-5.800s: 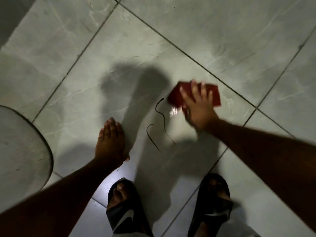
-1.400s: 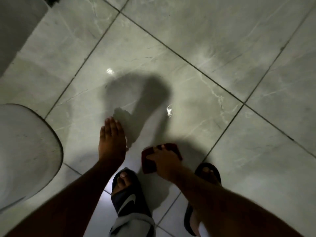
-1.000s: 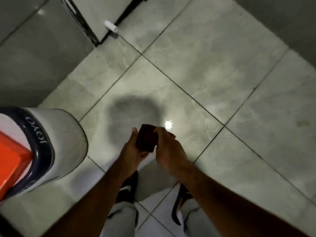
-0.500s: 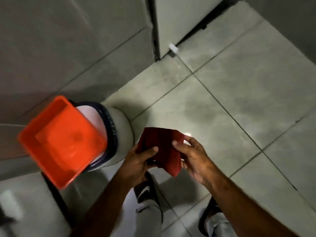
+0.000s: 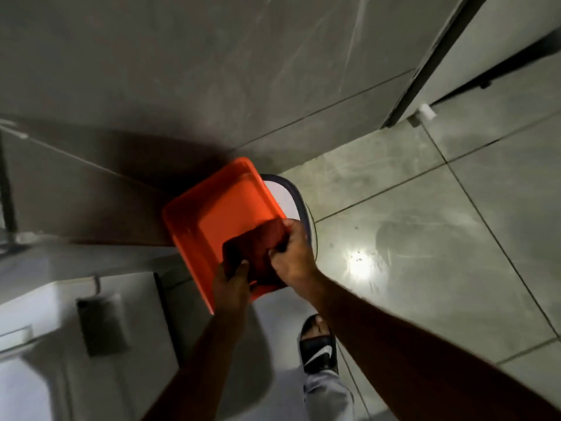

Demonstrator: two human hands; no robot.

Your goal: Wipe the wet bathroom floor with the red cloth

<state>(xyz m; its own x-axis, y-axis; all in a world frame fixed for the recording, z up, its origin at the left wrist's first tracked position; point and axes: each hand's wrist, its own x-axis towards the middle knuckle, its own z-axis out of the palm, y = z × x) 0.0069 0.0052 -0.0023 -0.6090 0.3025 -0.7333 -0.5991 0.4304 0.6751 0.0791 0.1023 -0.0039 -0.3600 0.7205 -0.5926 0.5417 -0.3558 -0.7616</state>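
Head view, looking down at a corner of the bathroom. Both hands are over an orange tub [image 5: 218, 214], holding the red cloth [image 5: 258, 247] inside it, toward the tub's near right corner. Left hand [image 5: 230, 284] grips the cloth's near left edge, fingers curled around it, thumb [image 5: 241, 265] on top. Right hand [image 5: 293, 256] is clenched on the cloth's right side, knuckles up, fabric bunched under the fingers. Cloth is dark red, crumpled between the two hands; can't tell if it touches the tub's bottom.

Tub is rectangular, tilted in frame, sitting on a white bucket with a dark rim [image 5: 299, 199]; only the bucket's right edge shows past the tub's far right side. Tub interior looks glossy, water level not readable.

Floor [image 5: 425, 238] is large grey marble-look tile with dark grout lines, to the right of the bucket. Bright light reflection [image 5: 359, 270] on the tile just right of the right wrist. Grey tiled wall [image 5: 212, 71] runs behind the tub. Door frame [image 5: 425, 62] at the upper right, small white stopper [image 5: 425, 112] at its base. White toilet fixture [image 5: 60, 344] at the lower left, blurred. One foot in a black slide sandal [image 5: 318, 350] on the floor below the right forearm.
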